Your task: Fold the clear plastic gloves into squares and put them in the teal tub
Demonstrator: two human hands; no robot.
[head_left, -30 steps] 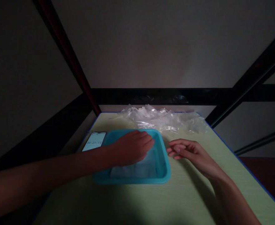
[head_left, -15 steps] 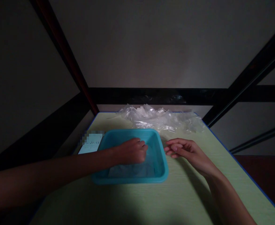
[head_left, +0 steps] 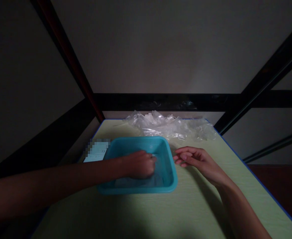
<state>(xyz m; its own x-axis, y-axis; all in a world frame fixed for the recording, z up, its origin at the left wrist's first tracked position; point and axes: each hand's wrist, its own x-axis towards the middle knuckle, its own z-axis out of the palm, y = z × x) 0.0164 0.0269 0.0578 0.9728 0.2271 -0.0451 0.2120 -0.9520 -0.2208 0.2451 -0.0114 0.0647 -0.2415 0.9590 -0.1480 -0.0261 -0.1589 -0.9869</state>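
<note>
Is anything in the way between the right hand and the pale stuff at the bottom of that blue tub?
Yes: the right wall of the blue tub stands between the right hand, which is outside it, and the pale stuff. The left hand is inside, hiding part of it.

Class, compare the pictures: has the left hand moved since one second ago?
Yes: the left hand has moved lower in the view, farther from the clear plastic behind the blue basin.
</note>
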